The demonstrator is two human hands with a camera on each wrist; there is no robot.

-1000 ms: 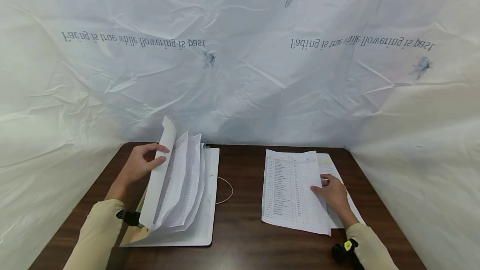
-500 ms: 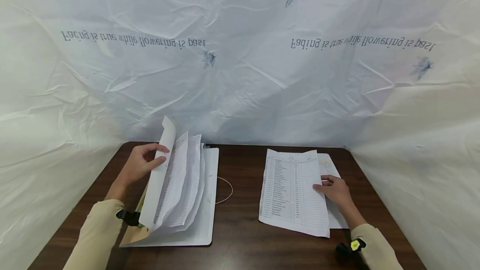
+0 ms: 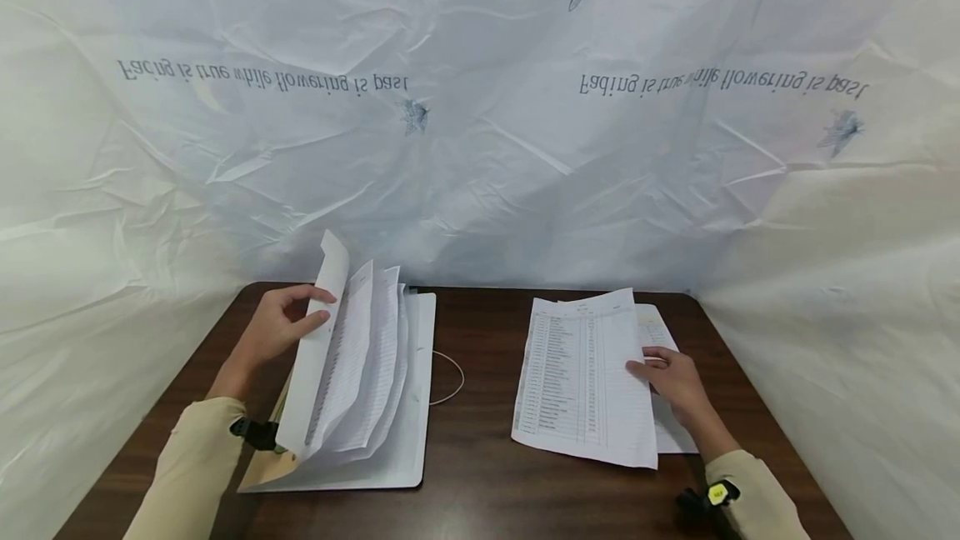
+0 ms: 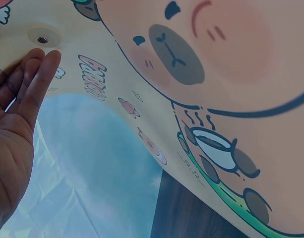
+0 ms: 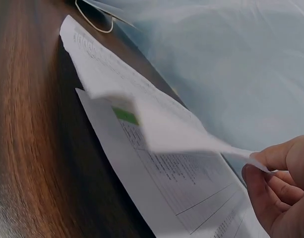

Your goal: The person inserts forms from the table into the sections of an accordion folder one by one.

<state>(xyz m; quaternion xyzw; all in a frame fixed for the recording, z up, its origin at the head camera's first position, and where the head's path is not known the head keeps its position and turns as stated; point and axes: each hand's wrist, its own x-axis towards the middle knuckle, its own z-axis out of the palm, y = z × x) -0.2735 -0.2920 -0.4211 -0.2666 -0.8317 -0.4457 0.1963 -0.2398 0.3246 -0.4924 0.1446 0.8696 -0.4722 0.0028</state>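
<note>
At the left of the head view lies an opened document folder [image 3: 408,407], its front cover [image 3: 315,365] raised. Several printed sheets [image 3: 375,357] fan upright inside it. My left hand [image 3: 273,327] holds the cover near its upper edge. The left wrist view shows the cover's outside with a cartoon animal print [image 4: 226,64]. Over on the right, my right hand [image 3: 675,382] pinches the right edge of a printed table sheet [image 3: 577,382]. That sheet is lifted over another paper [image 3: 671,427], which has a green block [image 5: 125,115] in the right wrist view.
A pale elastic loop [image 3: 453,377] sticks out from the folder's right side. Brown wooden table [image 3: 480,440] lies between folder and sheets. White sheeting [image 3: 480,190] with printed lettering hangs behind and at both sides.
The right hand has moved slightly right, and the sheet it pinches has risen and tilted, its lower left corner shifting left. The left hand and folder stay about where they were.
</note>
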